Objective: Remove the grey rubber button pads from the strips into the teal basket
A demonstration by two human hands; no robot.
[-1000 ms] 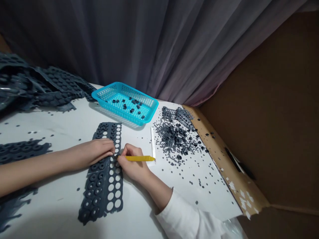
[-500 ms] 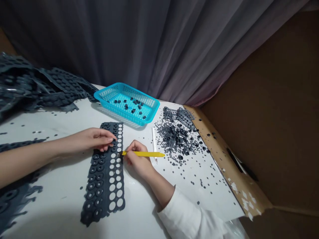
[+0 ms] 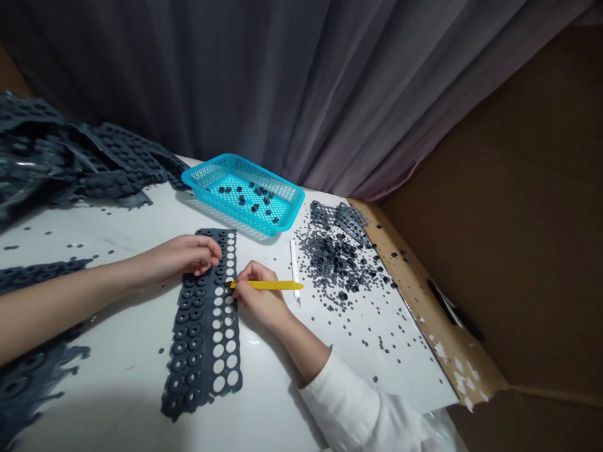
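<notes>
A dark rubber sheet (image 3: 204,351) lies lengthwise before me, with ring-shaped pieces along its left side and round holes along its right. My left hand (image 3: 200,254) rests over its upper part, fingers curled together; whatever they may pinch is hidden. My right hand (image 3: 261,295) grips a yellow pen-shaped tool (image 3: 271,285) between thumb and fingers. The tool's dark tip points left, at the right-hand columns of the sheet. Beyond the hands stands a blue perforated basket (image 3: 198,194) with several small black pieces in it.
Small black discs (image 3: 332,257) are heaped and scattered on the right, beside a thin white strip (image 3: 294,267). More dark sheets (image 3: 108,163) are piled at the back left, and others (image 3: 32,383) lie at the near left. A curtain (image 3: 235,81) hangs behind the table.
The sheet appears slightly farther right in view, partly as the camera has shifted. My left fingers have curled closer together. My right hand still holds the yellow tool at the holes.
</notes>
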